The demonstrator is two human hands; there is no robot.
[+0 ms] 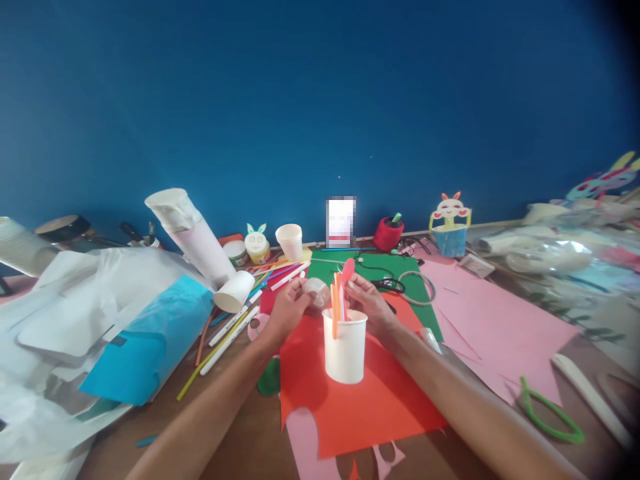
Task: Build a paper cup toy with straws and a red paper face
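Observation:
A white paper cup [345, 352] stands upright on a red-orange paper sheet [390, 400]. Orange strips [335, 310] and a red spoon [349, 269] stick up from the cup's mouth, with one strip overlapping the front rim. Left of the cup, my left hand [291, 307] has its fingers closed on a round, clear object that looks like a roll of tape [317, 293]. My right hand [369, 301] is behind the cup's right rim, close beside the spoon. Its fingertips are pinched together, and what lies between them is partly hidden.
Markers [230, 340] and coloured sticks lie left, near a tipped paper cup [234, 292] and plastic bags [45, 347]. Behind are scissors [390, 285] on green paper [370, 264]. Pink paper [480, 307] and a green pipe cleaner [550, 420] lie right. A blue wall [320, 100] rises behind.

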